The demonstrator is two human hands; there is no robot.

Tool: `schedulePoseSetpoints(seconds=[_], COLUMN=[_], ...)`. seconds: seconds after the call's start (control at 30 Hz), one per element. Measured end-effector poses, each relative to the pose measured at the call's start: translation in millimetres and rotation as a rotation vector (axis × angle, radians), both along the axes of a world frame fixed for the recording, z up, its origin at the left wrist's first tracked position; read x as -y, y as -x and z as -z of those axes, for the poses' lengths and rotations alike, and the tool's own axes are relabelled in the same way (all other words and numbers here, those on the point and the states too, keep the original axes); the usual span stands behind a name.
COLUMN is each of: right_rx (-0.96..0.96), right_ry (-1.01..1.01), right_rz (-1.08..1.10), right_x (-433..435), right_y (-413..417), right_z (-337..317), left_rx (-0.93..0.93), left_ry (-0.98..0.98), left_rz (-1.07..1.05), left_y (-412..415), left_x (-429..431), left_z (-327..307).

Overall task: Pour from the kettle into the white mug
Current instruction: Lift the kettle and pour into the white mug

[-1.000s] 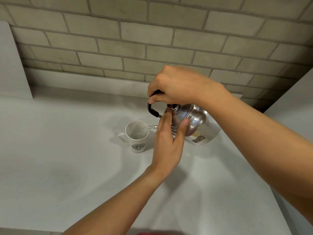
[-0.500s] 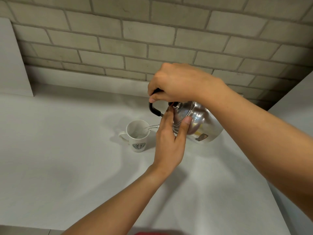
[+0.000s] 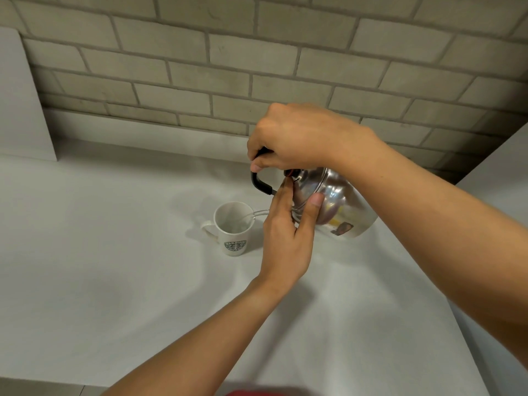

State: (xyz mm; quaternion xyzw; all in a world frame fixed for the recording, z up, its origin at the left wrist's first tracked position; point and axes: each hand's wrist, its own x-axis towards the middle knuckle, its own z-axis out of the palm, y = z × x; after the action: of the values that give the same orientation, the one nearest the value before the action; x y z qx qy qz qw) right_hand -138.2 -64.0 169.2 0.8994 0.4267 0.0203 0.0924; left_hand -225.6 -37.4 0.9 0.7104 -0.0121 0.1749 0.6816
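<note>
A shiny steel kettle (image 3: 340,207) hangs tilted to the left above the counter. My right hand (image 3: 294,138) is closed around its black handle (image 3: 260,184) from above. My left hand (image 3: 285,232) presses its fingers and thumb against the kettle's lid, hiding the spout. A thin clear stream of water (image 3: 257,214) arcs from behind my left hand into the white mug (image 3: 233,227). The mug stands upright on the counter left of the kettle, its handle pointing left and a green round logo facing me.
The light grey counter (image 3: 114,267) runs back to a grey brick wall (image 3: 257,67). A white panel (image 3: 20,110) stands at the far left and another white surface (image 3: 503,161) rises at the right. Something red (image 3: 257,392) shows at the bottom edge.
The kettle, both hands and the mug keep nearly the same pose while the water keeps flowing into the mug. Only the view has shifted slightly.
</note>
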Motion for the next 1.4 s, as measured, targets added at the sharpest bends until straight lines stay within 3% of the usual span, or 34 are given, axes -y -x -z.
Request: schedulePoseSetpoints(seconds=[0.47, 0.77, 1.13, 1.4], right_rx=[-0.018, -0.03, -0.047, -0.004], right_ry=[0.065, -0.022, -0.457, -0.805], right_rz=[0.006, 0.009, 0.083, 0.167], right_x=[-10.1, 0.7, 63.1, 102.3], right_y=[4.5, -1.7, 1.3, 12.1], right_z=[4.6, 16.3, 56.8, 87.3], left_rx=[-0.017, -0.037, -0.037, 0.154], left_ry=[-0.007, -0.041, -0.335, -0.281], left_rz=[-0.005, 0.043, 0.108, -0.044], left_y=[-0.9, 1.7, 3.8, 3.6], left_x=[-5.4, -12.9, -31.3, -43.5], left_z=[11.0, 15.5, 26.9, 38.4])
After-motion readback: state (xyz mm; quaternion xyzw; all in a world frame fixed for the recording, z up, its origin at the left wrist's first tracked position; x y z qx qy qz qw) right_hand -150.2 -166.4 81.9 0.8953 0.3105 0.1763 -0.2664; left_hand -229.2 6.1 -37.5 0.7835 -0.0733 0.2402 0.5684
